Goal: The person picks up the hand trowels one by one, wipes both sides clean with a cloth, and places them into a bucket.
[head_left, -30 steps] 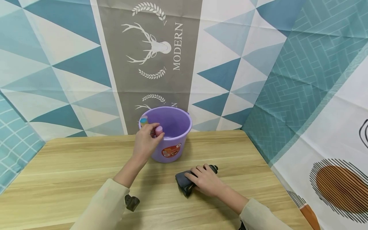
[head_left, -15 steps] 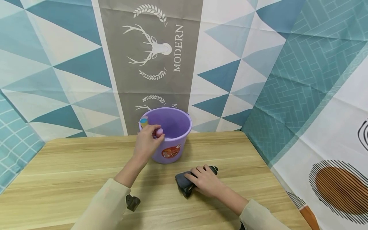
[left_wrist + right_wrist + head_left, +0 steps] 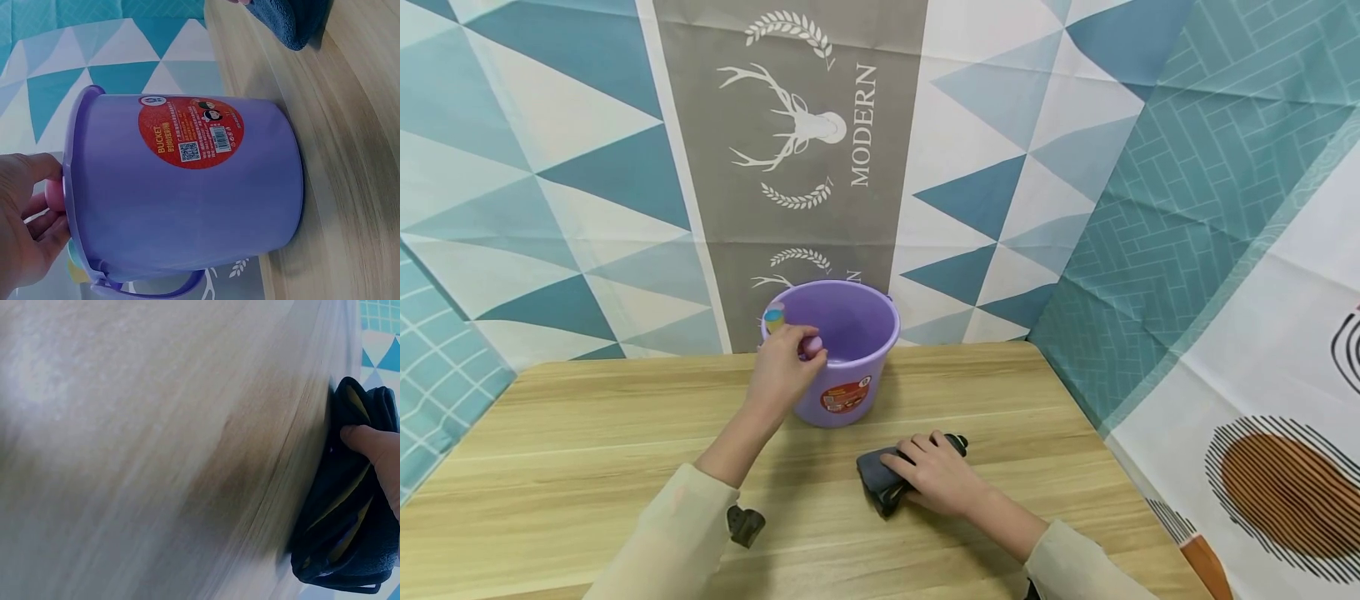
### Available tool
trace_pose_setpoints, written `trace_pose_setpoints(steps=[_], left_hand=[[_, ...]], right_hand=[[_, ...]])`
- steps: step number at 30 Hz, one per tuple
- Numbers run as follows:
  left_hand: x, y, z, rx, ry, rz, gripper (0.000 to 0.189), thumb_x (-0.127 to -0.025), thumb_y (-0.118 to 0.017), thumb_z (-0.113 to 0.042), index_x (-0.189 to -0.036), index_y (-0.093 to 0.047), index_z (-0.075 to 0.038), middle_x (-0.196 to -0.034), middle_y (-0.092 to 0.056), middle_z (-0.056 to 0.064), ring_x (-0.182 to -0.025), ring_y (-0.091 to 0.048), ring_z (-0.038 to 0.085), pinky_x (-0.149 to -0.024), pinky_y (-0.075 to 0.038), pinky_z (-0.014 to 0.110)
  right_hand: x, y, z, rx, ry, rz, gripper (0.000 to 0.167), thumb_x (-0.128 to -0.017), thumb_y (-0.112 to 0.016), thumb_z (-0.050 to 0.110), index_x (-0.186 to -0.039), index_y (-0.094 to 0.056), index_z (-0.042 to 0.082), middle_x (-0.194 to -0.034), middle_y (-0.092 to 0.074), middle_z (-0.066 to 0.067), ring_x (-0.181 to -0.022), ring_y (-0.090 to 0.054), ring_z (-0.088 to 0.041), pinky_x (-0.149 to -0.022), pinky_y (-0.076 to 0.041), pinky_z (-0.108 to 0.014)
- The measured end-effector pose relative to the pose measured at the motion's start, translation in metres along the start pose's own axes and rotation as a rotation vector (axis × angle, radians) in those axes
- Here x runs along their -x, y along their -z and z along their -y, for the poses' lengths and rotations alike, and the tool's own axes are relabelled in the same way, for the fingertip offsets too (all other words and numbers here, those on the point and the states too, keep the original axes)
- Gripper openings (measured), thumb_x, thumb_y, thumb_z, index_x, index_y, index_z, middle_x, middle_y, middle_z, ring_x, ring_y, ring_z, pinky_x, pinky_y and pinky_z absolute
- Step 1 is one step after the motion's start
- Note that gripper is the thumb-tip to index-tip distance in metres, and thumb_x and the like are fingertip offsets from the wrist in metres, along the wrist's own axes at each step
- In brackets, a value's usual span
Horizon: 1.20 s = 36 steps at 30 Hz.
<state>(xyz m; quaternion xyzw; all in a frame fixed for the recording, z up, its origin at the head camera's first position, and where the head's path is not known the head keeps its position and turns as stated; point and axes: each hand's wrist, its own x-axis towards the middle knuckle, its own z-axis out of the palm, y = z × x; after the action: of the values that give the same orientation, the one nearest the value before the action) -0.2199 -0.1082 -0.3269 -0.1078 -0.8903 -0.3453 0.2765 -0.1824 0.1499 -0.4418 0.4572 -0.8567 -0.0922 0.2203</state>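
In the head view, my left hand [image 3: 781,367] is at the near left rim of a purple bucket [image 3: 841,392]. Thumb and fingers pinch a small pink, round-ended piece [image 3: 812,345], its lower part hidden; the left wrist view shows this pink piece [image 3: 55,195] against the rim. Just behind the hand, a blue-topped yellow piece [image 3: 773,320] shows at the rim. My right hand [image 3: 936,473] grips a folded dark cloth [image 3: 880,472] lying on the table. Seen from the right wrist, the thumb presses into the cloth's layered folds [image 3: 337,506], which have yellowish edges.
The wooden table [image 3: 625,450] ends at a patterned fabric backdrop [image 3: 805,167] directly behind the bucket. More fabric [image 3: 1247,350] hangs along the right side. The bucket's handle [image 3: 178,290] hangs down on its side in the left wrist view.
The pink piece has sunk slightly lower between my left fingers at the bucket rim. My right hand and the cloth stay almost where they were.
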Motion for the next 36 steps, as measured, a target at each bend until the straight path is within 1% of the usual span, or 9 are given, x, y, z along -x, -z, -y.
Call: trace_pose_setpoints(steps=[6,12,20,27,32,36], left_hand=[[0.0,0.001,0.003,-0.01,-0.027,-0.021,0.029,-0.076,-0.069,-0.01,-0.101,-0.067,0.005,-0.099,-0.065,0.019,-0.092,-0.06,0.031,-0.082,-0.049,0.043],[0.0,0.002,0.005,-0.01,-0.038,-0.062,0.027,-0.075,-0.07,-0.007,-0.098,-0.067,0.006,-0.098,-0.064,0.021,-0.09,-0.06,0.033,-0.082,-0.049,0.043],[0.0,0.006,0.006,-0.021,-0.045,-0.072,0.027,-0.074,-0.071,-0.006,-0.098,-0.067,0.007,-0.1,-0.064,0.023,-0.094,-0.059,0.037,-0.086,-0.047,0.045],[0.001,0.008,0.007,-0.024,-0.061,-0.111,0.024,-0.073,-0.071,-0.004,-0.094,-0.067,0.007,-0.098,-0.064,0.023,-0.093,-0.058,0.039,-0.086,-0.046,0.047],[0.002,0.008,0.009,-0.026,-0.072,-0.137,0.021,-0.072,-0.071,-0.003,-0.091,-0.068,0.007,-0.096,-0.064,0.022,-0.09,-0.058,0.04,-0.084,-0.046,0.047],[0.003,0.008,0.011,-0.017,-0.072,-0.147,0.019,-0.072,-0.071,-0.002,-0.089,-0.068,0.006,-0.094,-0.064,0.022,-0.089,-0.058,0.039,-0.084,-0.047,0.047]], right_hand=[[0.0,-0.001,-0.001,-0.019,0.0,0.006,0.067,-0.073,-0.072,0.054,-0.129,-0.051,0.024,-0.113,-0.059,0.003,-0.097,-0.056,-0.015,-0.076,-0.043,-0.034],[0.001,0.0,-0.002,-0.039,0.011,0.012,0.068,-0.074,-0.069,0.056,-0.131,-0.05,0.024,-0.115,-0.058,0.003,-0.098,-0.055,-0.015,-0.076,-0.042,-0.034],[0.004,0.004,-0.004,-0.077,0.015,0.014,0.07,-0.076,-0.063,0.063,-0.132,-0.05,0.023,-0.117,-0.058,0.002,-0.099,-0.055,-0.015,-0.077,-0.043,-0.036],[0.005,0.003,-0.004,-0.101,0.016,-0.027,0.077,-0.072,-0.062,0.07,-0.131,-0.052,0.022,-0.118,-0.058,0.001,-0.1,-0.054,-0.016,-0.076,-0.042,-0.036],[0.004,0.002,-0.004,-0.108,0.005,-0.046,0.075,-0.074,-0.056,0.073,-0.13,-0.052,0.023,-0.117,-0.057,0.002,-0.098,-0.053,-0.015,-0.076,-0.04,-0.036],[0.003,0.004,-0.004,-0.121,-0.012,-0.077,0.073,-0.076,-0.051,0.075,-0.128,-0.054,0.023,-0.115,-0.059,0.0,-0.096,-0.053,-0.016,-0.076,-0.04,-0.036]])
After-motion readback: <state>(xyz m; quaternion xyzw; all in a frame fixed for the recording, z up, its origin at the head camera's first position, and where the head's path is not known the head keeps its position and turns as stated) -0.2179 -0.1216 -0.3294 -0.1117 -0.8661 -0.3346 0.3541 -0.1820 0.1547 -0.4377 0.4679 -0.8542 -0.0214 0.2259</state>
